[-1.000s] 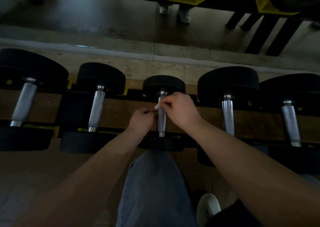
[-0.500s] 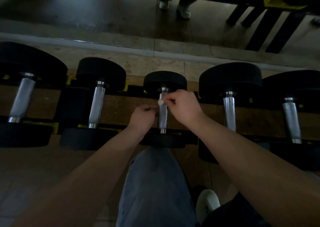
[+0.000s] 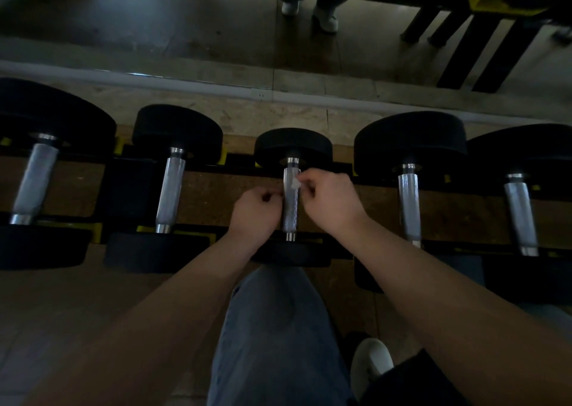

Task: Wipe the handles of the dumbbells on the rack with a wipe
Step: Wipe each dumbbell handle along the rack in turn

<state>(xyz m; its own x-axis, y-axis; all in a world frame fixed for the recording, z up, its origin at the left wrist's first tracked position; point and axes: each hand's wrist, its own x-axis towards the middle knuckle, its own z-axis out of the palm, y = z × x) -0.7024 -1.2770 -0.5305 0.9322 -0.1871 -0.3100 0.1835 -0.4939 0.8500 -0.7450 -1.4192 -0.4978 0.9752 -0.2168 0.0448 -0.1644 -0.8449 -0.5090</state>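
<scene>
Head view: right hand (image 3: 331, 203) fingers (image 3: 310, 179) curled on wipe (image 3: 295, 184) at middle handle (image 3: 291, 212).

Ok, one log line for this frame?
middle dumbbell handle | right hand pinches wipe against it | left hand curled beside, grip unclear

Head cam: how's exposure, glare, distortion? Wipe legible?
Head view: underexposed, the black weight heads merge into the rack; highlights only on the chrome handles; wide-angle bows the pale floor strip; the wipe is a small soft-edged pale scrap pinched by the right hand at the middle handle; grip of the left hand unreadable.
</scene>
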